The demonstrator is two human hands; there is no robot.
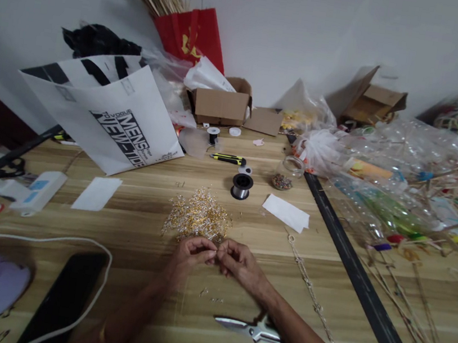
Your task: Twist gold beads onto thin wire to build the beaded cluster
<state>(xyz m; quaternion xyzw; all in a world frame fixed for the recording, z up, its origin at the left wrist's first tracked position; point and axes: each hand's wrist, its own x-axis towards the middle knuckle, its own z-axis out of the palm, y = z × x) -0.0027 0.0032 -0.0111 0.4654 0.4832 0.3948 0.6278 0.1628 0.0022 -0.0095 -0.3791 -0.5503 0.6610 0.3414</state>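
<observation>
My left hand (197, 252) and my right hand (239, 264) meet fingertip to fingertip above the wooden table. Both are closed in a pinch; whatever is between the fingers is too small to make out. Just beyond them lies a heap of tiny gold and silver metal-looking pieces (197, 212). A few loose small pieces (216, 300) rest on the near side of my hands. Scissors (249, 330) lie partly beneath my right forearm, blades pointing left. To the right a knotted cord (306, 280) with a loop stretches along the table.
Behind the heap stand a spool (241, 186), a yellow-black utility knife (228, 159) and a glass jar (284, 176) of beads. A phone (69, 294), a white cable and a power strip (41, 190) lie left. Plastic bottles (359, 212) crowd the right beyond a black strip.
</observation>
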